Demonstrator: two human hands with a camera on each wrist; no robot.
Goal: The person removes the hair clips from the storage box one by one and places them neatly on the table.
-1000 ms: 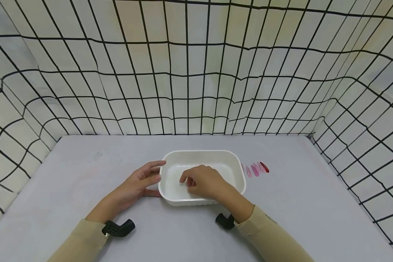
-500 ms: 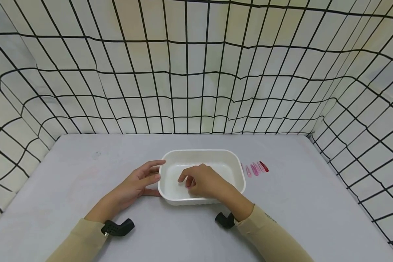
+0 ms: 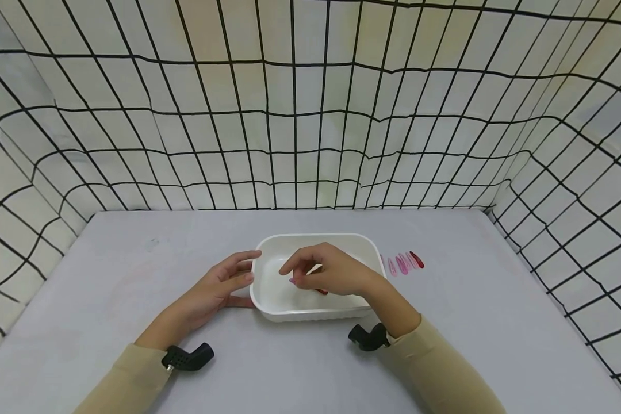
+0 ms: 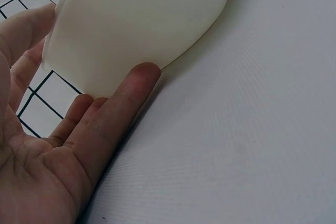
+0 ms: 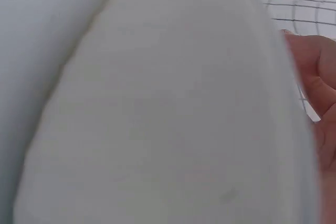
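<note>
Right hand [image 3: 336, 270]: raised over the basin, narrowed to a thumb-and-finger pinch, apparently on a pink hair clip [image 3: 292, 281] visible only at its tip.
Just changed: lifted from lower in the basin half a second ago, bringing into sight a red piece [image 3: 322, 292] below, probably another clip; cannot tell whether held or lying on the floor.
Meaning: suggests a clip picked up inside the basin, well apart from the row.
Left hand [image 3: 219, 290]: spread against the near end, fingers fairly straight, touching rim and outer wall, apparently steadying; unchanged.
White basin [image 3: 300, 315]: upright, between both forearms.
Row of clips [image 3: 402, 264]: laid out just beyond the basin's right end, pink ones with a dark red one outermost.
Tabletop [image 3: 497, 316]: pale, edged by black mesh [image 3: 295, 115].
</note>
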